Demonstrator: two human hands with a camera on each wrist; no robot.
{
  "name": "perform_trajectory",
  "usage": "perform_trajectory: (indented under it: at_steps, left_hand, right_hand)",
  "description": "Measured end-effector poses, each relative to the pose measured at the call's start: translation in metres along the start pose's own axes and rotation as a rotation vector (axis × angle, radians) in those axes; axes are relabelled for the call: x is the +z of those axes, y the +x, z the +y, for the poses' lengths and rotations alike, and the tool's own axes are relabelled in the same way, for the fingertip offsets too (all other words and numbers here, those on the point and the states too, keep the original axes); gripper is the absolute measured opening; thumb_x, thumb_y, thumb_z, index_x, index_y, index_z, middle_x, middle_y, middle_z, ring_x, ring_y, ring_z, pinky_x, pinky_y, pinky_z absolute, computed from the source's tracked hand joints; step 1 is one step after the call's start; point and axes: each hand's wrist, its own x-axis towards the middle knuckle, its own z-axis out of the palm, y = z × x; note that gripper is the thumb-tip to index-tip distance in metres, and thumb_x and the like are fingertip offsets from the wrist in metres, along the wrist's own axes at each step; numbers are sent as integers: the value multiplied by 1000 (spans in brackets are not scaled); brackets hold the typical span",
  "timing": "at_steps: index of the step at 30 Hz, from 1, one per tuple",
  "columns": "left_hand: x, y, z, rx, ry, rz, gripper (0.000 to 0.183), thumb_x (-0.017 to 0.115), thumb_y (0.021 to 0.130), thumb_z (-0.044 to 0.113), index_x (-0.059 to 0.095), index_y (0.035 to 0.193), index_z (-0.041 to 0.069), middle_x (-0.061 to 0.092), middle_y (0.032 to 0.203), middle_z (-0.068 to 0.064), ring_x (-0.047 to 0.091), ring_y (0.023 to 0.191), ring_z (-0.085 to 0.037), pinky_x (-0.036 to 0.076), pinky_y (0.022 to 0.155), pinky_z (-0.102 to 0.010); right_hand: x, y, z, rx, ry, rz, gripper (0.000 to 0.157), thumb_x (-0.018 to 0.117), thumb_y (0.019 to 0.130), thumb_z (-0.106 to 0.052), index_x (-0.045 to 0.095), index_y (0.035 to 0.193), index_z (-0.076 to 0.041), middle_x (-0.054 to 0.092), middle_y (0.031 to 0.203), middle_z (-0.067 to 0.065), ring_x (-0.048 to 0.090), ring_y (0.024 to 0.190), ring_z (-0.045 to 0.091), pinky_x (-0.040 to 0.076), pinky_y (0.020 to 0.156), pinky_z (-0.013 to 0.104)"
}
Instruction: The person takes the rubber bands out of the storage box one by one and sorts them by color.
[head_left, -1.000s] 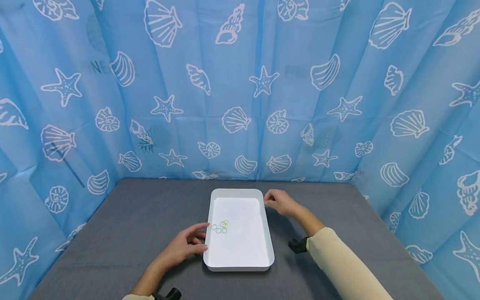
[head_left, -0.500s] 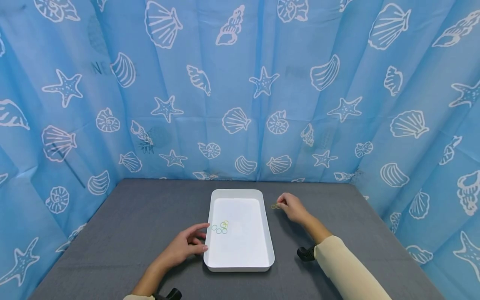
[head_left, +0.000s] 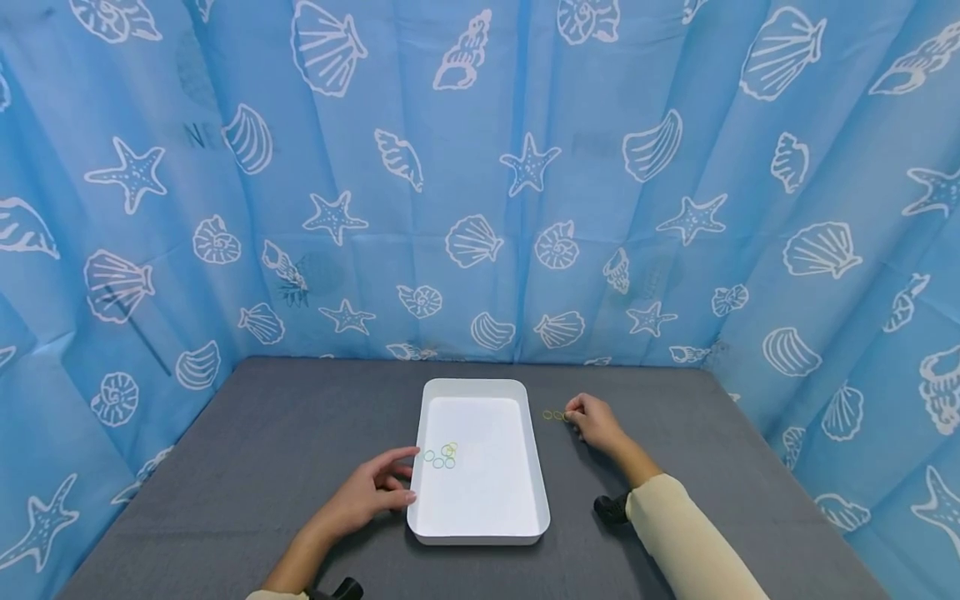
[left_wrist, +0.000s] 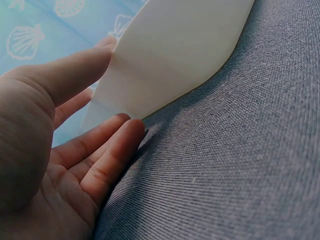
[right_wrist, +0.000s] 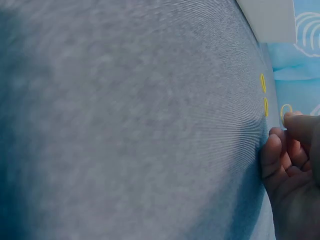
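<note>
My right hand (head_left: pixel 595 421) is just right of the white tray (head_left: pixel 491 504), low over the grey cloth. Its thumb and fingers pinch a thin yellow rubber band (right_wrist: pixel 286 106), which stands up from the fingertips in the right wrist view. Two more yellow rubber bands (right_wrist: pixel 262 83) lie in a row on the cloth between that hand and the tray. My left hand (head_left: pixel 369 490) rests against the tray's left side, with loosely bent fingers touching the outer wall (left_wrist: pixel 165 60). Inside the tray, toward its left wall, lie several small green and yellow rubber bands (head_left: pixel 450 463).
A grey cloth (head_left: pixel 300 433) covers the table and extends on both sides of the tray. Behind and beside the table hangs a blue curtain (head_left: pixel 465 317) printed with white shells and starfish.
My right hand has moved right, away from the tray's upper right edge. Two yellow rubber bands now show on the cloth where it passed. The left hand and tray stay put.
</note>
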Motion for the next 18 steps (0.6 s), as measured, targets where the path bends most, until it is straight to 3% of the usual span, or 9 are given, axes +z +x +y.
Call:
perform_trajectory:
  at_steps: [7, 18]
  left_hand:
    - [0, 0, -1, 5, 4, 3, 59, 65, 77, 19, 39, 130, 15, 51, 107, -14, 56, 79, -24, 46, 60, -34]
    - [2, -2, -1, 15, -6, 7, 59, 66, 77, 19, 39, 129, 16, 50, 108, -15, 55, 80, -25, 47, 62, -34]
  right_hand:
    - [0, 5, 2, 62, -26, 11, 4, 53, 83, -1, 53, 84, 3, 52, 64, 10, 48, 51, 16, 41, 43, 29]
    - [3, 10, 2, 53, -193, 47, 5, 54, 83, -3, 55, 81, 1, 52, 65, 6, 49, 51, 14, 40, 47, 28]
